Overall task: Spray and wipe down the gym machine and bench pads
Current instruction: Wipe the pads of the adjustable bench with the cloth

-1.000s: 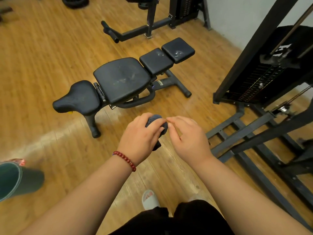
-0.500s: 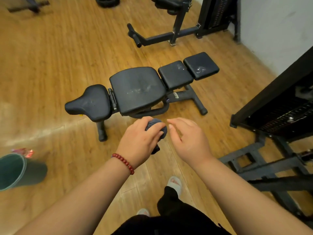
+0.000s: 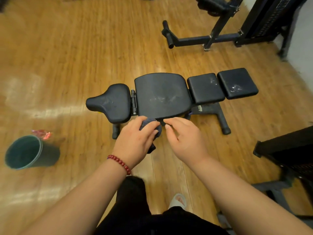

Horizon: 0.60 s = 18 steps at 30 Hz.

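Observation:
A black padded bench (image 3: 162,94) stands across the wooden floor just ahead of me, with a saddle-shaped seat pad (image 3: 111,102) at its left end and two small square pads (image 3: 205,88) at its right. White smears mark the pads. My left hand (image 3: 135,141), with a red bead bracelet at the wrist, grips a balled dark grey cloth (image 3: 150,128) in front of the bench's near edge. My right hand (image 3: 184,138) hovers beside the cloth with loosely curled fingers and holds nothing.
A dark green bin (image 3: 30,152) stands on the floor at the left, a red wrapper (image 3: 41,134) behind it. A black machine frame (image 3: 210,38) fills the back right, and another black machine (image 3: 286,155) crowds the right edge. My legs and a white slipper (image 3: 178,200) show below.
I have walked up and turned left toward the bench, which now lies square in front of me and closer. Both hands keep the same pose around the cloth.

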### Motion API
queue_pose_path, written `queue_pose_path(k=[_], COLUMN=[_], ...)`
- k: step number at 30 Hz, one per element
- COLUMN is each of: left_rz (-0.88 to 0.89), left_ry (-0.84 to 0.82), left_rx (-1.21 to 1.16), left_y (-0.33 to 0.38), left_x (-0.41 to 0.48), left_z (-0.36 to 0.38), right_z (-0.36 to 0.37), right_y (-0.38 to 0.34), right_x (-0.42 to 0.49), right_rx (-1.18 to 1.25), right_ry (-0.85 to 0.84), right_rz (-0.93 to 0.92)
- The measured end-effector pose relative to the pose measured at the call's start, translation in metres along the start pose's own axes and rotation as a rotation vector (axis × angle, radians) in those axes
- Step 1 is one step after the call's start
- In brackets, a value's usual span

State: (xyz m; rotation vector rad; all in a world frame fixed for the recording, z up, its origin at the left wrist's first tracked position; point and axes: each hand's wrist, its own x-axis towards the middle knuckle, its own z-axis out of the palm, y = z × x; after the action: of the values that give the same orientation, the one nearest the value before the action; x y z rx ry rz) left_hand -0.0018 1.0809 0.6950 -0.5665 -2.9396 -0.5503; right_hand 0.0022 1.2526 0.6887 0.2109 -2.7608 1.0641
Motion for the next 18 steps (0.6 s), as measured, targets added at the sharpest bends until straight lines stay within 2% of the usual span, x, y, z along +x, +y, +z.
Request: queue_pose_path(k=[4, 12, 15, 18], left_rz=[-0.010, -0.032, -0.105, -0.257], left_ry=[-0.003, -0.083, -0.113, -0.132], left_rx=[-0.063, -0.242, -0.398, -0.573], left_y=[-0.050, -0.188, -0.220, -0.239], left_x=[0.025, 0.084, 0.105, 0.125], left_z=[-0.008, -0.036, -0.044, -0.046], right_z=[0.037, 0.133, 0.156, 0.172], right_y=[-0.019, -0.084, -0.099, -0.105], right_x=[0.042, 0.135, 0.160, 0.186], right_rx=[0.007, 0.097, 0.169, 0.275], right_ry=[-0.005, 0.006, -0.043, -0.084], right_rz=[-0.008, 0.092, 0.210, 0.294])
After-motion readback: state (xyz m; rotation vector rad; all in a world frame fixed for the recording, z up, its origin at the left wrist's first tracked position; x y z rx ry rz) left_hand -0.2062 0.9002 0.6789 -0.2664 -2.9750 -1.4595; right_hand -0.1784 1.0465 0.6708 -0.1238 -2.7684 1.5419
